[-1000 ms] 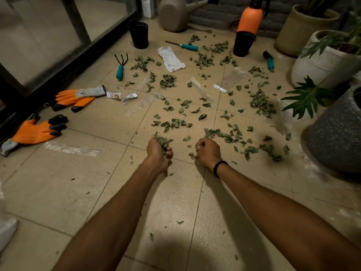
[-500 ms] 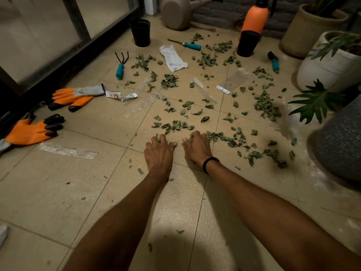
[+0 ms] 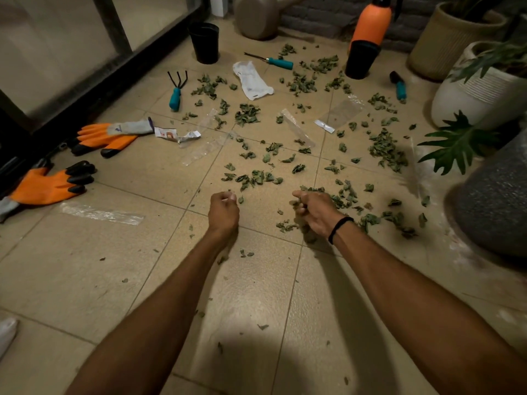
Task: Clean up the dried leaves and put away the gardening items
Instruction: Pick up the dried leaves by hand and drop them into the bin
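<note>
Dried green leaves [image 3: 252, 178] lie scattered over the tiled floor, thickest ahead and to the right. My left hand [image 3: 223, 211] is curled into a fist low over the floor; I cannot see what is inside it. My right hand [image 3: 315, 211] grips a clump of dried leaves, some spilling from under the fingers. Two orange gloves [image 3: 107, 136] [image 3: 50, 185] lie at the left. A teal hand rake [image 3: 176, 92], a teal-handled tool [image 3: 275, 62] and another teal tool [image 3: 399, 86] lie further back.
A black pot [image 3: 204, 42], a beige watering can [image 3: 255, 15] and an orange sprayer [image 3: 368, 32] stand at the back. Planters [image 3: 447, 38] [image 3: 470, 95] [image 3: 493, 201] crowd the right side. Clear plastic wrappers [image 3: 101, 213] and a white packet [image 3: 251, 81] litter the floor. A glass door frame [image 3: 94, 89] runs along the left.
Both hands lay flat and together on the floor half a second ago; now they have curled and drawn apart, the right one holding leaves.
</note>
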Demonstrator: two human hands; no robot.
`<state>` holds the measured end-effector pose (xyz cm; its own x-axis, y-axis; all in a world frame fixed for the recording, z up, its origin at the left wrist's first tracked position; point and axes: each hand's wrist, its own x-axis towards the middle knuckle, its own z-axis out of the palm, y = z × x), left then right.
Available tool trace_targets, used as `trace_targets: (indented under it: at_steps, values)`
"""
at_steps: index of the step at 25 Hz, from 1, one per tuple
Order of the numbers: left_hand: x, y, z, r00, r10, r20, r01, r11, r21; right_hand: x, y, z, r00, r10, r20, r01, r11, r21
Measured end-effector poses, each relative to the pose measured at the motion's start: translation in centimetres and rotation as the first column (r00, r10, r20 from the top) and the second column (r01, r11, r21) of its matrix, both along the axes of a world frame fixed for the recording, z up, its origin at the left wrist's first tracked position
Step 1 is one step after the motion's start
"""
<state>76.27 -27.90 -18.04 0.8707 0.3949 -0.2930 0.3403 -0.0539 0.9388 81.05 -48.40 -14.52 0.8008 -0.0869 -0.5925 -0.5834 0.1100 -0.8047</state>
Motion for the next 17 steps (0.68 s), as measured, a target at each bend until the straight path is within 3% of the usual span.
trace_targets:
  at_steps: [2,4,6,7,9,10,12,17]
  values:
    - [-0.3,-0.8,0.8,0.994,0.001,-0.106,-0.042,0.918,-0.394,-1.1,-1.7,0.3,1.000,-0.002,-0.018,0.002,0.999,-0.032]
    - [-0.7,-2.2,1.6,0.980,-0.030,-0.198,-0.090,0.819,-0.567,-2.5,-3.1,0.3,0.996,0.086,0.024,-0.073,0.936,-0.345]
    - [-1.2,-3.8,2.0,0.973,-0.019,-0.230,-0.121,0.806,-0.579,-4.0,-4.4,-0.4,0.954,0.294,0.059,-0.165,0.679,-0.715]
    - [-1.4,-4.6,2.2,0.977,-0.010,-0.212,-0.108,0.836,-0.539,-4.8,-4.7,-1.1,0.924,0.377,0.066,-0.177,0.575,-0.798]
    - [-1.8,-5.8,1.4,0.995,-0.052,-0.088,0.029,0.967,-0.253,-6.4,-4.6,-2.5,0.862,0.504,0.053,-0.215,0.459,-0.862]
    - [-2.0,-6.2,0.7,0.990,-0.138,-0.012,0.138,0.990,0.010,-7.1,-4.1,-3.1,0.829,0.557,0.050,-0.231,0.422,-0.877]
    - [-2.4,-7.1,-0.6,0.945,-0.327,0.020,0.289,0.862,0.417,-8.3,-3.2,-4.1,0.763,0.644,0.057,-0.225,0.348,-0.910]
    - [-3.4,-8.7,-2.5,0.821,-0.556,-0.129,0.434,0.461,0.774,-8.7,-3.6,-5.6,0.657,0.751,0.068,-0.098,0.174,-0.980]
